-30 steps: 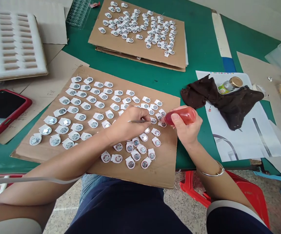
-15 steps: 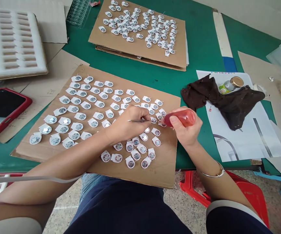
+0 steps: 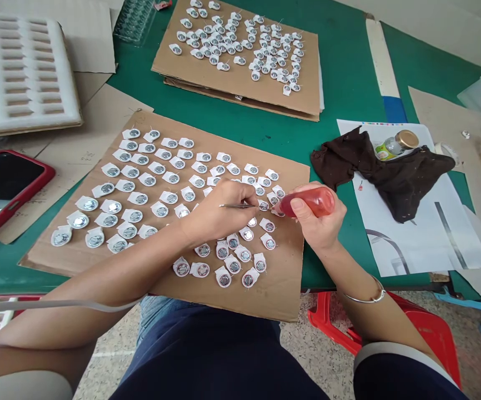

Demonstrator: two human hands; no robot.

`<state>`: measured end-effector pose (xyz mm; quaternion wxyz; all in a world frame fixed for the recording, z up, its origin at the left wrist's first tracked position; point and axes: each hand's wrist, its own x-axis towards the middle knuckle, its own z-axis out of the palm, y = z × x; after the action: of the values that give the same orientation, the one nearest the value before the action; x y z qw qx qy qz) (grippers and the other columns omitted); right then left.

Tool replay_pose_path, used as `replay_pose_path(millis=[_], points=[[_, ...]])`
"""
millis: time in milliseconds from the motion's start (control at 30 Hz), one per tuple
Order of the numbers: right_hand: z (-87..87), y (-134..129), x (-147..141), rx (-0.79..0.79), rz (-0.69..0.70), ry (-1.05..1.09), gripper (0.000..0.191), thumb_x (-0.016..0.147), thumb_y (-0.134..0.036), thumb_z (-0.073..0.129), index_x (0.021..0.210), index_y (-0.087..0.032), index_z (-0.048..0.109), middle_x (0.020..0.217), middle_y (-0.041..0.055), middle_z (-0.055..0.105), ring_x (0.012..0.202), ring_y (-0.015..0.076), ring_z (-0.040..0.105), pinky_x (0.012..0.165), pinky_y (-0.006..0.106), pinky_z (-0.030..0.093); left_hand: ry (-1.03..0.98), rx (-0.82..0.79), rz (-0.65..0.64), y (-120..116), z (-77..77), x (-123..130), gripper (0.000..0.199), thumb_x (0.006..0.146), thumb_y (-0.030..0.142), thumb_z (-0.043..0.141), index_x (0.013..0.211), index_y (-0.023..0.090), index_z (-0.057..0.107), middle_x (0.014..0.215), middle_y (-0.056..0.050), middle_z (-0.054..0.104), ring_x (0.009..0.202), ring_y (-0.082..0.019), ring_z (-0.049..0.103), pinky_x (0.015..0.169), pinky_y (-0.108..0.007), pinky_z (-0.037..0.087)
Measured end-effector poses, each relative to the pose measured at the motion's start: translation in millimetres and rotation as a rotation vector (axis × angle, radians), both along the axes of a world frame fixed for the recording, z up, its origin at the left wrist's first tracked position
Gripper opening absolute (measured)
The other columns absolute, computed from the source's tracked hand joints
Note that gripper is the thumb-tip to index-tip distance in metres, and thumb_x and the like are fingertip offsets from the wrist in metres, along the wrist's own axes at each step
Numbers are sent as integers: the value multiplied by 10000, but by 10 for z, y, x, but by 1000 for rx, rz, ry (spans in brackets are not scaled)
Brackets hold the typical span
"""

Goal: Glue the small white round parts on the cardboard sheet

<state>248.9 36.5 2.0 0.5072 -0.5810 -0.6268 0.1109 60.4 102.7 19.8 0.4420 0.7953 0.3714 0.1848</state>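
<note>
My left hand (image 3: pixel 226 211) is closed on thin metal tweezers (image 3: pixel 238 206), whose tips point right among small round silver pieces with white tabs. My right hand (image 3: pixel 321 222) is wrapped round a soft red bottle (image 3: pixel 313 201), its nozzle end pointing left and down close to the tweezer tips. The exact contact at the nozzle is too small to tell. Under both hands lies a brown cardboard sheet (image 3: pixel 282 289) bearing many of these silver pieces (image 3: pixel 94 238) in loose rows. My left forearm covers part of the sheet.
A second cardboard stack (image 3: pixel 232 83) with similar pieces lies at the back. To the left are a white foam tray (image 3: pixel 71 105) and a red-cased phone (image 3: pixel 7 189). On the right, a dark cloth (image 3: pixel 399 189) and a glass jar (image 3: pixel 394 145) rest on white paper (image 3: pixel 390 250).
</note>
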Motion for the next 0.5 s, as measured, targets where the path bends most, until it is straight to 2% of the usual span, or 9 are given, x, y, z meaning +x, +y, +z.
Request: replay_pose_path(millis=[500], points=[[-20,2,-5,15,5,25,120,739,-323,641,749,-211,599,763,25,641,719,171,611,648,344,502,-7,-8,-2,3,-12,-3,143,713,120,532,659,160,659,584,13,611,537,-85,527,505,-203,372]])
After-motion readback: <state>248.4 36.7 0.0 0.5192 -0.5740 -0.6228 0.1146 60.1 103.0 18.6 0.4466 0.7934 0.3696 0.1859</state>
